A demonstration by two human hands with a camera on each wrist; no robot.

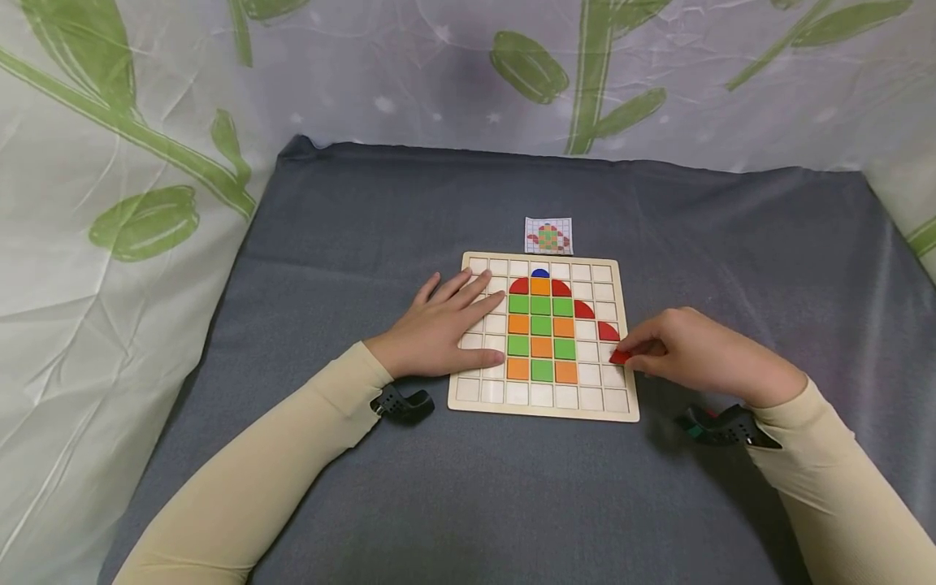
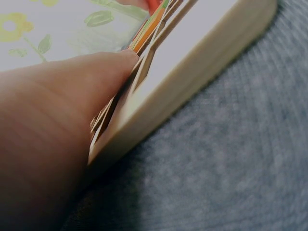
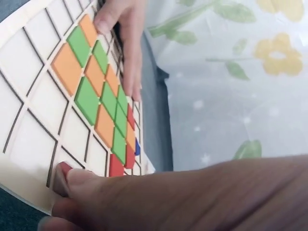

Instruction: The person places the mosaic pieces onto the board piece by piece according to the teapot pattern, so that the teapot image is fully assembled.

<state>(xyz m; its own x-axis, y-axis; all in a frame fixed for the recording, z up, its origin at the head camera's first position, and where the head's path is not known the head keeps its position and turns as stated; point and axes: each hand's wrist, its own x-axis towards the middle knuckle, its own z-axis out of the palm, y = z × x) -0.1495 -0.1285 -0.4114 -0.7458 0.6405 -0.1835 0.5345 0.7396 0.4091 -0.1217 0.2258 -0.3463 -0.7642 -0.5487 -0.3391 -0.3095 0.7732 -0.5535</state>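
Observation:
A wooden grid board (image 1: 543,414) lies on the cloth, with orange and green square tiles (image 1: 541,326) filling a block in its middle columns. Red quarter-round tiles (image 1: 584,309) sit beside that block's top and step down to the right; a blue half-round tile (image 1: 540,274) tops it. My left hand (image 1: 439,329) rests spread and flat on the board's left columns, thumb beside the lower tiles. With thumb and fingers, my right hand (image 1: 691,353) pinches a red tile (image 1: 620,357) over the right edge column, just below the lowest red quarter-round. Fingers hide part of that tile.
A small printed card (image 1: 548,236) with a coloured grid picture lies just behind the board. Dark grey cloth (image 1: 366,219) covers the table. Pale curtains with green leaves (image 1: 409,73) hang behind and at the sides. Each wrist wears a black strap (image 1: 402,405).

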